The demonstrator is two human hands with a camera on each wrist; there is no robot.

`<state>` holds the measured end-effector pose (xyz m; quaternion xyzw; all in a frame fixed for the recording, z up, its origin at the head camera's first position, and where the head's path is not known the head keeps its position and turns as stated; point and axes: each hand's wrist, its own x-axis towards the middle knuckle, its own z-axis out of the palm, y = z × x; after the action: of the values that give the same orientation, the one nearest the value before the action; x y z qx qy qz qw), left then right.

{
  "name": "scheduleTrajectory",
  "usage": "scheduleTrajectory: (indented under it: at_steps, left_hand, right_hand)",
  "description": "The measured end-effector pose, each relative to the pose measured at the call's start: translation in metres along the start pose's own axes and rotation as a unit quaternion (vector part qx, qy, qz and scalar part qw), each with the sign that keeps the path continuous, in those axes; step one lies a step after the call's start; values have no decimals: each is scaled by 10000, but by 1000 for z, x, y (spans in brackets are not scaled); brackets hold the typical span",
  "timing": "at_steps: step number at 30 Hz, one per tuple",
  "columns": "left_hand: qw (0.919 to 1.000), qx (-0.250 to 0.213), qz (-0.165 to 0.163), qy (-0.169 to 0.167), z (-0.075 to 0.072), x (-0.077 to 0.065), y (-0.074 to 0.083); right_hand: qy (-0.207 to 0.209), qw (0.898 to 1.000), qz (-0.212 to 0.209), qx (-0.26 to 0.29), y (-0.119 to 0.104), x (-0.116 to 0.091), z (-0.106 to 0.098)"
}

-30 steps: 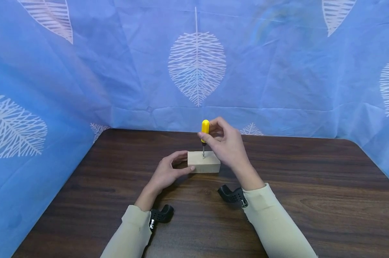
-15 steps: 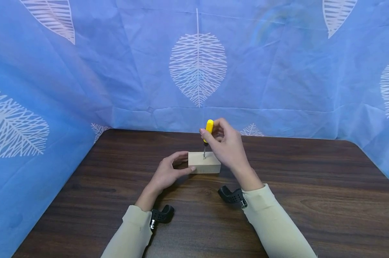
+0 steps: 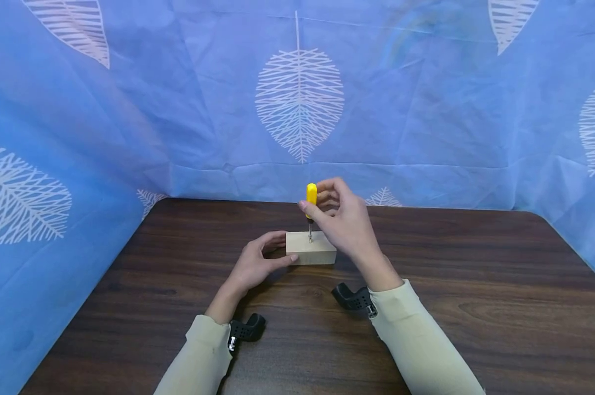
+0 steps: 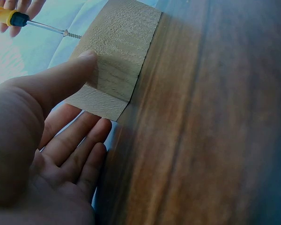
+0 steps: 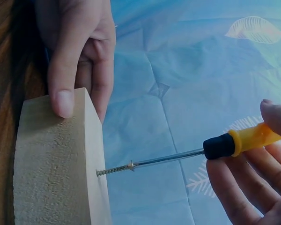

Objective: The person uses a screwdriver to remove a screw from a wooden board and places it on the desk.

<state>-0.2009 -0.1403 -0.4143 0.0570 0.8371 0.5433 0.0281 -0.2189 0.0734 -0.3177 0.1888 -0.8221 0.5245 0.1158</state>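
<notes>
A pale wooden block lies on the dark table, its left end gripped by my left hand, thumb on the near side and fingers behind. My right hand pinches the yellow handle of a screwdriver that stands nearly upright over the block. In the right wrist view a threaded screw juts from the block's top face, most of its thread showing. The screwdriver's shaft meets the screw's head, roughly in line with it. The left wrist view shows the thumb pressed flat against the block's side.
The dark wood-grain table has a back edge just beyond the hands. Behind it hangs a blue cloth with white leaf prints. Black wrist-worn camera mounts sit at both cuffs.
The screwdriver handle tilted right half a second ago and is now back near upright, the right hand's fingers shifting with it. The left hand and block stay in place.
</notes>
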Motion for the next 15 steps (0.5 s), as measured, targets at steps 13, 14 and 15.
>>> scheduleTrajectory:
  at_steps: [13,14,15]
  left_hand:
    - [10000,-14,43,6,0,-2,1]
    - [10000,-8,35,11,0,-2,1]
    - [10000,6,29,19,0,-1,1]
  right_hand:
    - [-98,9993,-275,229,-1,0,-1]
    - [-121,9992,-264,270,-1,0,-1]
    - [-128,9992,-240,277,-1,0,0]
